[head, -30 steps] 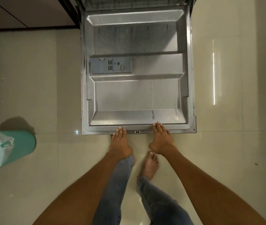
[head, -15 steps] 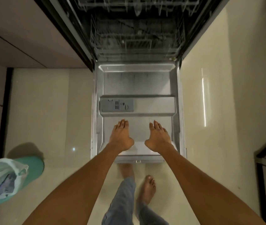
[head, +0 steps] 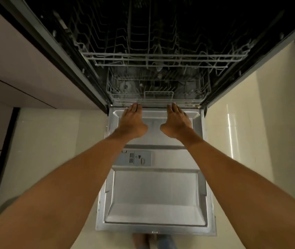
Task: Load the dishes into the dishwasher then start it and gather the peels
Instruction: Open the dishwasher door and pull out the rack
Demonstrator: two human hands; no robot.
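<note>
One dishwasher [head: 153, 51] stood open, cavity dark, at the far middle of the view. One door [head: 155, 191] lay flat, dropped toward the near side, its long axis running near to far, hinge edge far, latch edge near. One detergent compartment [head: 135, 158] sat left of centre on the door's inner face. Two wire racks counted: upper rack [head: 161, 59] and lower rack [head: 158, 95], both pushed inside, front rails running left to right. No dishes could be made out in either; the interior was too dark to be sure.

Two hands, both bare, both palm down over the far end of the door. Left hand [head: 133, 121] and right hand [head: 176, 121] lay side by side, apart, fingertips pointing far and reaching the front rail of the lower rack. Fingers of each hand were extended and pressed together, thumbs angled inward toward each other. Neither hand held anything; whether the fingertips touched the rail could not be told.

Pale tile floor [head: 53, 150] on both sides of the door. One bare foot [head: 140, 239] showed under the door's near edge, blurred.
</note>
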